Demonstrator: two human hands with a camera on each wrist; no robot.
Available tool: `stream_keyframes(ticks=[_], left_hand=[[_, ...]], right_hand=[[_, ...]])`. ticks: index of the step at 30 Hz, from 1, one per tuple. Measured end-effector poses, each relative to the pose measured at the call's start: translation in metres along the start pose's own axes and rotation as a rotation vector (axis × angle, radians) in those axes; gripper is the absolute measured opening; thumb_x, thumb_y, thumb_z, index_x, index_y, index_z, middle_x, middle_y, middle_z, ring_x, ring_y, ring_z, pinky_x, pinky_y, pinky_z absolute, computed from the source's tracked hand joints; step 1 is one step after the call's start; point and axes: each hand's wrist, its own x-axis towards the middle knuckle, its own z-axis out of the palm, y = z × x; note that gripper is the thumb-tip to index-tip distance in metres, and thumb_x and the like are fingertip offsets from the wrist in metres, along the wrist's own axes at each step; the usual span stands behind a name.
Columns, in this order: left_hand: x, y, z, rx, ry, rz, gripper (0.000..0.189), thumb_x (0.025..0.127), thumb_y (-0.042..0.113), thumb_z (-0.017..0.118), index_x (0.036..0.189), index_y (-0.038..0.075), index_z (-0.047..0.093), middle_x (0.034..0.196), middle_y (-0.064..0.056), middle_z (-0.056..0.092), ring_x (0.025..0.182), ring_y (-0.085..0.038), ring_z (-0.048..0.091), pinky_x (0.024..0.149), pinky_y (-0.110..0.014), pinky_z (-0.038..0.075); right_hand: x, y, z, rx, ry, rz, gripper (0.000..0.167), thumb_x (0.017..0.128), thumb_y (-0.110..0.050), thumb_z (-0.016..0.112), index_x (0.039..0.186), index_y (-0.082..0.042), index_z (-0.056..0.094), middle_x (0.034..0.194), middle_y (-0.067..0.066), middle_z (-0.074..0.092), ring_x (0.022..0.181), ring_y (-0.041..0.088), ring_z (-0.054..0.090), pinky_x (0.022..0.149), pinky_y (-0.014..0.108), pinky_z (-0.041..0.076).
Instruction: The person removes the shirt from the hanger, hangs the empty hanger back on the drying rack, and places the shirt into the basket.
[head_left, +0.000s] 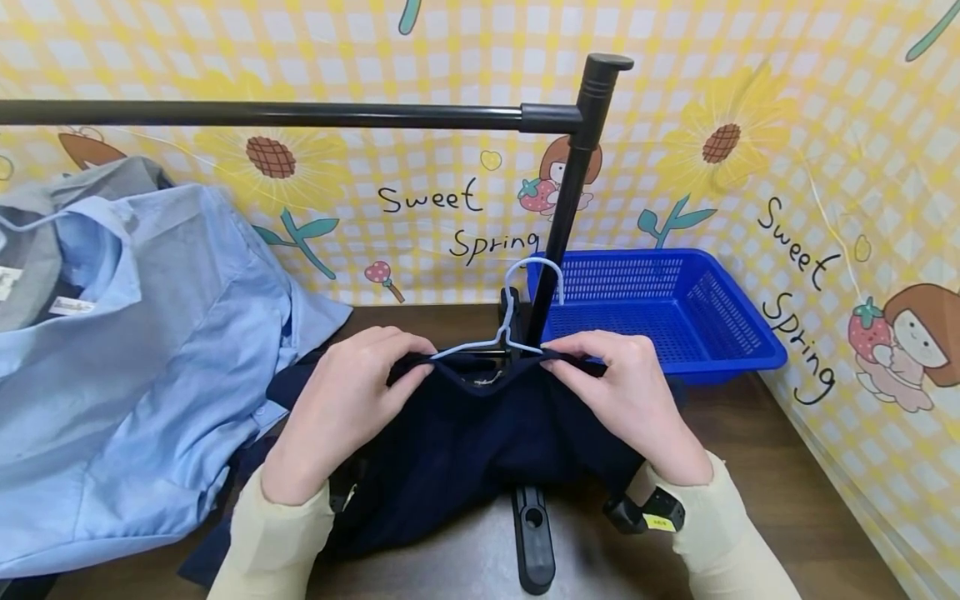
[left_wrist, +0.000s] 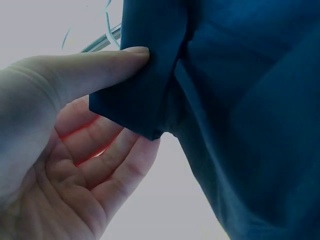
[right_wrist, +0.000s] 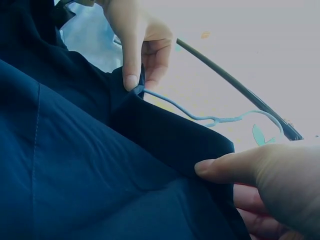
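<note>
Pinching navy garment [head_left: 457, 450] at neckline | both hands [head_left: 351, 390] [head_left: 624, 387] | light-blue hanger [head_left: 504, 333] partly inside

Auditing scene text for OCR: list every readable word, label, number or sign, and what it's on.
"Sweet Spring": patterned wall cloth, middle of the head view.
"Sweet Spring": same cloth, right side.
Too small or blurred to read:
- white label in the blue shirt
- label in the grey shirt
- neck marking in the dark garment
- yellow sticker at the right wrist
</note>
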Motion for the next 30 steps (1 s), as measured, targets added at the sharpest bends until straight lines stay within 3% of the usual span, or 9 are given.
stream_keyframes(ticks=[8, 14, 24, 30], left_hand=[[0.001, 0.009, 0.007, 0.006, -0.030, 0.036, 0.016, 0.087, 0.012, 0.083, 0.101, 0.012, 0.076, 0.095, 0.004, 0.071, 0.082, -0.014, 0.063, 0.070, -0.034, 0.052], [0.001, 0.012, 0.006, -0.025, -0.013, 0.051, 0.017, 0.086, 0.014, 0.084, 0.102, 0.014, 0.077, 0.096, 0.005, 0.072, 0.084, -0.012, 0.064, 0.071, -0.033, 0.052], [-0.004, 0.003, -0.007, -0.056, -0.027, -0.007, 0.017, 0.087, 0.014, 0.083, 0.103, 0.014, 0.079, 0.096, 0.006, 0.073, 0.087, -0.011, 0.067, 0.073, -0.034, 0.054], [-0.013, -0.006, -0.011, -0.079, -0.036, -0.049, 0.016, 0.087, 0.015, 0.083, 0.103, 0.015, 0.078, 0.097, 0.007, 0.073, 0.088, -0.010, 0.068, 0.074, -0.034, 0.054]], right_hand=[[0.002, -0.008, 0.006, 0.051, -0.010, 0.016, 0.022, 0.083, -0.003, 0.084, 0.104, -0.011, 0.082, 0.099, -0.005, 0.076, 0.095, 0.010, 0.072, 0.075, 0.031, 0.057], [0.002, -0.009, 0.005, 0.039, 0.008, -0.008, 0.022, 0.081, -0.002, 0.086, 0.102, -0.011, 0.082, 0.098, -0.005, 0.076, 0.092, 0.010, 0.072, 0.076, 0.032, 0.057], [0.002, -0.004, -0.003, 0.056, 0.041, -0.003, 0.021, 0.081, -0.001, 0.086, 0.100, -0.011, 0.081, 0.096, -0.006, 0.076, 0.091, 0.010, 0.072, 0.078, 0.024, 0.054], [-0.001, -0.002, -0.007, 0.083, 0.054, 0.028, 0.019, 0.083, -0.002, 0.085, 0.098, -0.013, 0.081, 0.096, -0.009, 0.076, 0.089, 0.009, 0.071, 0.069, 0.023, 0.053]])
